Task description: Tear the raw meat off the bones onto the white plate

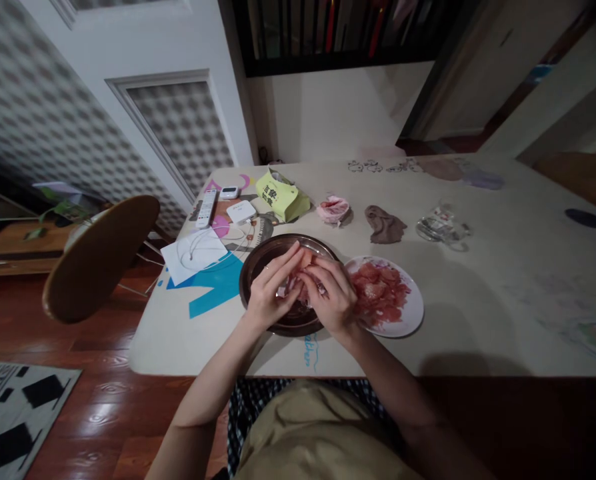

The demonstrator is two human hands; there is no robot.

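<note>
Over the dark round metal tray [251,257], my left hand [274,290] and my right hand [334,293] meet with fingertips pinched together. Between them is a pinkish-orange grapefruit segment [305,259], partly covered by the fingers. Pale pink scraps lie in the tray beneath, mostly hidden by my hands. Touching or close to the tray's right side, a white plate [414,313] carries a heap of red-pink grapefruit flesh [379,290]. A pink peel piece [333,209] sits behind the tray.
A yellow-green packet [283,195], a remote control [207,208] and a white box [241,212] stand at the back left. Behind the plate lie a brown cloth [384,225] and a clear glass or plastic object [441,225]. A wooden chair [101,257] is left of the table.
</note>
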